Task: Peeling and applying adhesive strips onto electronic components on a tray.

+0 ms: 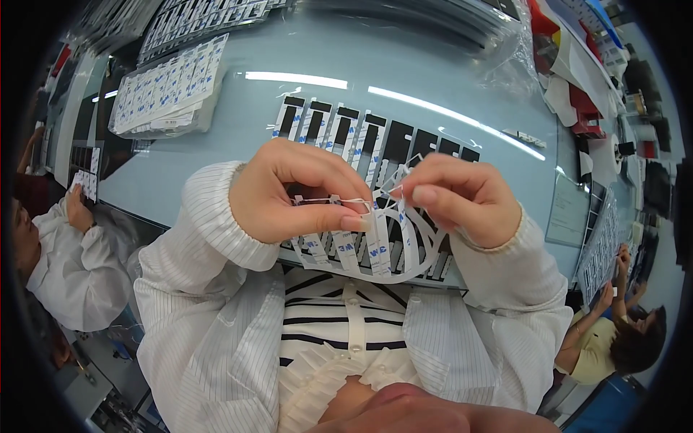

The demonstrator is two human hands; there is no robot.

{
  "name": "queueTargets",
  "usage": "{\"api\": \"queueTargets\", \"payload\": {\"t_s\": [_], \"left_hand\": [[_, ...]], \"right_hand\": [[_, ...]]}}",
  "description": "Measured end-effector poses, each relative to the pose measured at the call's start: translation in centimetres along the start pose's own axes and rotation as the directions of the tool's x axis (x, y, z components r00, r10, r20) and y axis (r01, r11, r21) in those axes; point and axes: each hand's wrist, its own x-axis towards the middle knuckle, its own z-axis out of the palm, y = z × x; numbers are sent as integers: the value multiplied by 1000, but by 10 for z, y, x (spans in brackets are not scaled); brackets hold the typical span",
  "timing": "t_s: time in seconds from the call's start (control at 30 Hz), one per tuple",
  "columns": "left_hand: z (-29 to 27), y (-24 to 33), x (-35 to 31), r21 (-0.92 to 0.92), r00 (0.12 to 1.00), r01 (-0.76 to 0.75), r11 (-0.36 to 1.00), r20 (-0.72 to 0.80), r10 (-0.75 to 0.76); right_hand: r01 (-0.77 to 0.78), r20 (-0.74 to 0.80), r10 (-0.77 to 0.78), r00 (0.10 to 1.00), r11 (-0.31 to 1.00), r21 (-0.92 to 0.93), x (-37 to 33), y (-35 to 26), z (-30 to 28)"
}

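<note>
My left hand pinches a white adhesive-tape backing sheet between thumb and forefinger. Blue print covers its narrow strips, and a thin border curves round them in a loop toward my body. Close by on the right, my right hand has thumb and forefinger closed at a thin, twisted end of the same backing. Below and beyond both hands lies a row of black rectangular pieces on the table. Those toward the left bear white strips with blue print; the near ends of the row are partly hidden by my hands and the backing.
A clear plastic box heaped with blue-printed white sheets stands at the left. More sheets are stacked at the far left. Clear plastic film and red bins lie far right. Co-workers handle similar sheets at both sides.
</note>
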Motion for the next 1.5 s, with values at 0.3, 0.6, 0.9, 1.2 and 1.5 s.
{"api": "queueTargets", "payload": {"t_s": [0.3, 0.6, 0.9, 1.2, 1.5], "left_hand": [[1, 5, 6, -34, 979, 180, 983, -96, -182], [0, -2, 5, 120, 922, 342, 932, -236, -308], [6, -3, 2, 601, 941, 314, 735, -300, -157], [-2, 6, 3, 231, 935, 307, 923, 107, -338], [13, -21, 2, 647, 964, -265, 715, 173, 200]], "right_hand": [[214, -55, -267, 962, 865, -454, -11, 3, 9], [550, 577, -633, 515, -272, -790, -33, -5, 24], [829, 539, -769, 345, -20, -559, -54, 13, 33], [212, -478, -271, 836, 962, -175, -43, -13, -18], [-125, -304, 147, 941, 988, 91, 31, 24, -29]]}}
